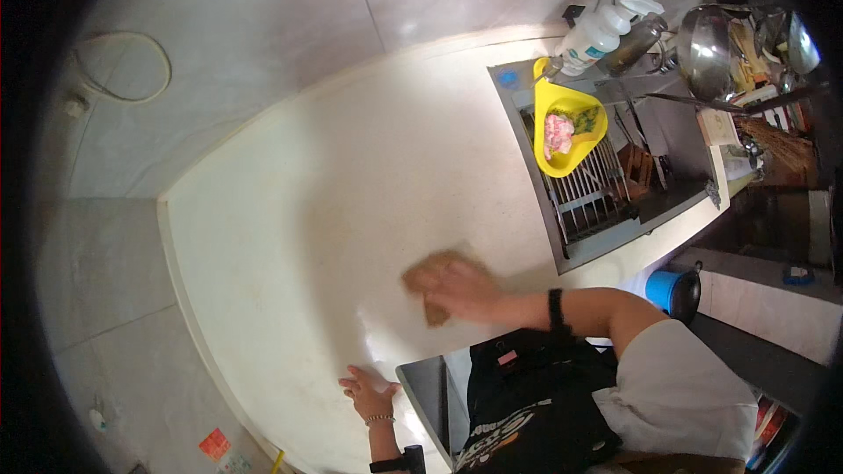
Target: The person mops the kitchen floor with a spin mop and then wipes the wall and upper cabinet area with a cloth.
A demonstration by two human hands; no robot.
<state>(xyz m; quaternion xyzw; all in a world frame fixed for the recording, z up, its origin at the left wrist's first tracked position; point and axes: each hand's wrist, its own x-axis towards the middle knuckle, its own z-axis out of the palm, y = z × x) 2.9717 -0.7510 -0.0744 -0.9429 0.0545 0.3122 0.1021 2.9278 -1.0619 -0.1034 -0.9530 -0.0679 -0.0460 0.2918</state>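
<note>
My right hand [464, 293] is pressed flat on a brown cloth [435, 316] against the pale countertop [263, 243]. Hand and cloth are both blurred, and much of the cloth is hidden beneath the palm and fingers. Fingers spread, my left hand [370, 395] rests on the counter near its front edge, beside the corner of an open drawer or cabinet door [421, 382]. It holds nothing. No other object lies near either hand on the counter surface.
Right of the counter is a sink [560, 257] with a metal rack [589, 201]. A yellow strainer basket [586, 155] there holds pink and green scraps. Behind it stand a white spray bottle [593, 39] and a dark bottle [635, 46]. Tiled walls [263, 46] bound the counter.
</note>
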